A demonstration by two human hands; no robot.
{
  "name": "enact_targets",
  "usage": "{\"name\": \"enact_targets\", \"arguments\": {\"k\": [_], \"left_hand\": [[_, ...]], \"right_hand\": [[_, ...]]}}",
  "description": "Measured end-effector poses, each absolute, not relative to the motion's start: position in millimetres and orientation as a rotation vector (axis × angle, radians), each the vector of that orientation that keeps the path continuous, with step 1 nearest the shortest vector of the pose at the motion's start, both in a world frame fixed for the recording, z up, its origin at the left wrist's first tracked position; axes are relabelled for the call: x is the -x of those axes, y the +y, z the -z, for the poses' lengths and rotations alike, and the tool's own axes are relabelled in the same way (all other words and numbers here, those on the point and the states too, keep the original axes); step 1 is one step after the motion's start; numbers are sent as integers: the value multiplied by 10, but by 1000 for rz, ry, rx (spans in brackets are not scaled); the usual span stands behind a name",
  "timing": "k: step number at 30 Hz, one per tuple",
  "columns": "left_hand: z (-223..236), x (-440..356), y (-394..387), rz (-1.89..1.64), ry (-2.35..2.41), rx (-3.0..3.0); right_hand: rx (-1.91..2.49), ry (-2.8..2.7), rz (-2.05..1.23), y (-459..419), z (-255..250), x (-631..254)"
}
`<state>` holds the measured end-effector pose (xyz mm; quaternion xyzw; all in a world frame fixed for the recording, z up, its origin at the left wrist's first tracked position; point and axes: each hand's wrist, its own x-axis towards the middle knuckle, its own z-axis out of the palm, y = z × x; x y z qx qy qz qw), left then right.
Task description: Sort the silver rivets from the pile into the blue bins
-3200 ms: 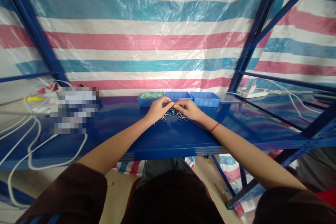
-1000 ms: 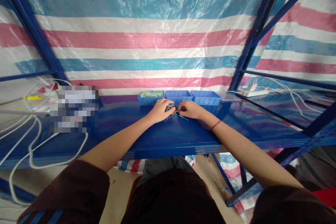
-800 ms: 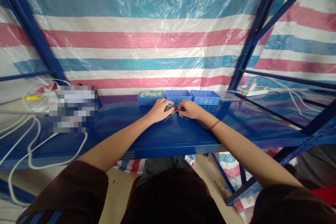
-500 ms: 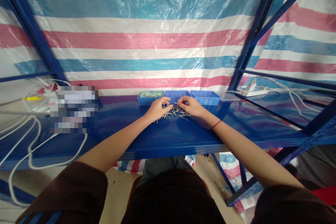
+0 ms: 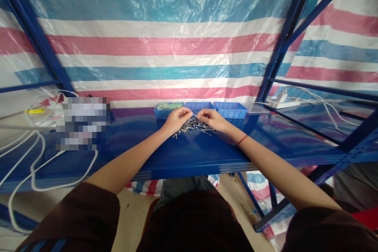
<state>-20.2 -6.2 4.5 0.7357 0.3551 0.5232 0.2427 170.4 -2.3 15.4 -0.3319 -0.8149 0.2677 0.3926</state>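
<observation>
A loose heap of small metal blind rivets (image 5: 193, 126), silvery with thin pins, lies on the blue shelf top (image 5: 189, 149). Just above it my left hand (image 5: 178, 120) is closed, thumb and fingertips pinched at one end of a thin metal rivet (image 5: 194, 115). My right hand (image 5: 213, 119) pinches the other end, its fingers curled. The two sets of fingertips almost meet. Most of the held piece is covered by the fingers, so its exact shape is hard to make out.
Behind the hands stand three blue bins: the left bin (image 5: 159, 114) holds green-wrapped stuff, then a middle bin (image 5: 201, 104) and a right bin (image 5: 232, 110). A clear lid (image 5: 256, 108) lies beside them. White cables (image 5: 38, 157) hang at left; a power strip (image 5: 283, 104) sits right.
My left thumb and fingers have closed together near the rivet's end. The hands have drawn slightly nearer each other, and less of the thin rivet shows between them.
</observation>
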Motion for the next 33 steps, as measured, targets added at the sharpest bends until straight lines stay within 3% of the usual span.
{"name": "enact_targets", "arguments": {"k": [6, 20, 26, 33], "left_hand": [[-46, 209, -76, -1425, 971, -2035], [-47, 197, -99, -1275, 990, -2173], [-56, 239, -105, -1256, 1176, -2304], [0, 273, -118, -899, 1432, -2591]], "right_hand": [[787, -2037, -754, -59, -147, -1665], [766, -2031, -146, -186, -252, -1682], [1084, -1681, 39, 123, -320, -2026], [1507, -1503, 262, 403, -220, -2450]]}}
